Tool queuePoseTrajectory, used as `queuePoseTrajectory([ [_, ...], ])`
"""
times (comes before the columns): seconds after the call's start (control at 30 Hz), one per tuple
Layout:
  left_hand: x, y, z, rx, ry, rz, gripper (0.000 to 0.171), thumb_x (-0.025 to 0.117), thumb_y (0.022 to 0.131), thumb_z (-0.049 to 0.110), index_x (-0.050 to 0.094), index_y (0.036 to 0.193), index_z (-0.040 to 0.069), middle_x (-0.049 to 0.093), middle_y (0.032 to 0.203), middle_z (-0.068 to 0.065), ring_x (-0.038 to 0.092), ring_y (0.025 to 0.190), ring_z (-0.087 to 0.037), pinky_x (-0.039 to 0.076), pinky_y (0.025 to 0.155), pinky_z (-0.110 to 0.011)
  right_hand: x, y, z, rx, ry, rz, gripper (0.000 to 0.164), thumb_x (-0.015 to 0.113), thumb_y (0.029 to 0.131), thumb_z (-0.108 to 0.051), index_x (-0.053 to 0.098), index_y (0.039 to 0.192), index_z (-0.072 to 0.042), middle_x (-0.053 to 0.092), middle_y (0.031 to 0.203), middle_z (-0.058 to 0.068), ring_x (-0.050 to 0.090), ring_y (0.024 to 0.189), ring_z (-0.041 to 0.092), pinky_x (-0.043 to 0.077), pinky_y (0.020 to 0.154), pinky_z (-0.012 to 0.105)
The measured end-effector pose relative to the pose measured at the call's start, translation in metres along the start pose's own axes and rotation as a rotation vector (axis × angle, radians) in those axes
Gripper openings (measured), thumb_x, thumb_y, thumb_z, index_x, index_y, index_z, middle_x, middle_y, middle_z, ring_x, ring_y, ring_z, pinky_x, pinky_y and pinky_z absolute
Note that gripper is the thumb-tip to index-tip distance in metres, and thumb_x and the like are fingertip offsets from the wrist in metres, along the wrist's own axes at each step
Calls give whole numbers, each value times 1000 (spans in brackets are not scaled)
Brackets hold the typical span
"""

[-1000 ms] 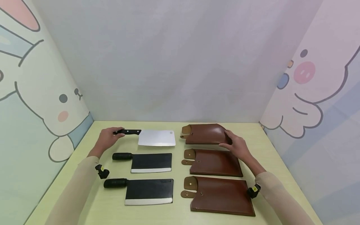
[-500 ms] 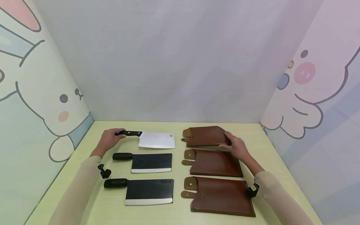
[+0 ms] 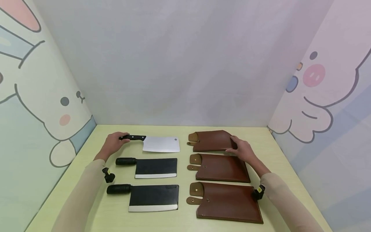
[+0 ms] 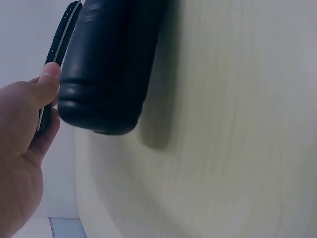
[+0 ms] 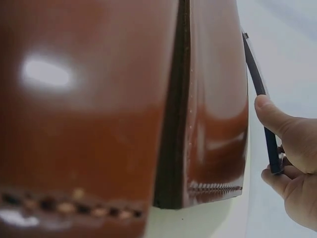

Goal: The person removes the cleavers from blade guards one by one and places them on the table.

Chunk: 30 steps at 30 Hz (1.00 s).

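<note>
At the back left, my left hand grips the black riveted handle of a cleaver with a bright steel blade. In the left wrist view the thumb lies along that handle, behind another cleaver's thick black handle. My right hand pinches the right end of a brown leather knife sheath across from it. Thumb and fingers lie on opposite faces of this sheath in the right wrist view. The blade's tip faces the sheath's strap end, a small gap between them.
Two black-bladed cleavers, a middle one and a front one, lie below on the pale table. Opposite them lie two more brown sheaths, a middle one and a larger front one. A grey wall stands behind.
The steel cleaver and the back sheath have both come down slightly toward the table and toward me, still in my hands. Over the last half second they hardly moved. The other things stayed put.
</note>
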<state>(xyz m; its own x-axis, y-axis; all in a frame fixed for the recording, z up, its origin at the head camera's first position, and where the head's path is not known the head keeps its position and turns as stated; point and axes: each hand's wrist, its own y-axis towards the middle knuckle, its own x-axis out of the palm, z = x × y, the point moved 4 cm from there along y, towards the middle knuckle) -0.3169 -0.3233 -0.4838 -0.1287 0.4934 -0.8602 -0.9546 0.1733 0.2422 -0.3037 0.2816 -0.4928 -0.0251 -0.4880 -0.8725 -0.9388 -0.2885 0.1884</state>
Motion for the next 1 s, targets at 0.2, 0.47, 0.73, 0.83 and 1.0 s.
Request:
queuePoseTrajectory([
  [0.2, 6, 1, -5, -23, 8, -47, 41, 73, 96, 17, 66, 129, -7, 64, 121, -30, 57, 116, -48, 44, 100, -63, 0, 2, 4, 13, -4, -27, 84, 83, 87, -33, 44, 150, 6, 53, 143, 32, 54, 128, 51, 47, 100, 62],
  [0.47, 14, 0, -7, -56, -4, -97, 44, 70, 99, 18, 62, 134, -7, 62, 126, -32, 55, 121, -49, 41, 104, -64, 5, 3, 17, 75, 2, -79, 85, 83, 87, -36, 45, 149, 7, 51, 144, 34, 50, 130, 53, 45, 102, 64],
  [0.73, 18, -5, -8, -67, -51, -109, 44, 69, 99, 16, 60, 136, -7, 59, 130, -32, 53, 123, -51, 40, 105, -65, 10, 2, 24, 83, -4, -98, 84, 82, 87, -39, 46, 148, 7, 51, 144, 34, 51, 129, 53, 47, 100, 63],
  [0.83, 21, -6, -10, -74, -51, -116, 45, 68, 99, 16, 60, 137, -6, 59, 131, -32, 52, 125, -51, 39, 105, -65, 11, 2, 25, 87, -5, -103, 85, 82, 87, -40, 46, 148, 7, 52, 143, 34, 52, 129, 52, 47, 100, 62],
  [1.0, 23, -7, -13, -104, -40, -134, 49, 67, 101, 20, 56, 141, -5, 55, 137, -33, 47, 130, -53, 37, 107, -66, 11, 3, 26, 85, -2, -129, 86, 81, 88, -42, 45, 149, 7, 52, 144, 33, 53, 128, 51, 48, 99, 62],
])
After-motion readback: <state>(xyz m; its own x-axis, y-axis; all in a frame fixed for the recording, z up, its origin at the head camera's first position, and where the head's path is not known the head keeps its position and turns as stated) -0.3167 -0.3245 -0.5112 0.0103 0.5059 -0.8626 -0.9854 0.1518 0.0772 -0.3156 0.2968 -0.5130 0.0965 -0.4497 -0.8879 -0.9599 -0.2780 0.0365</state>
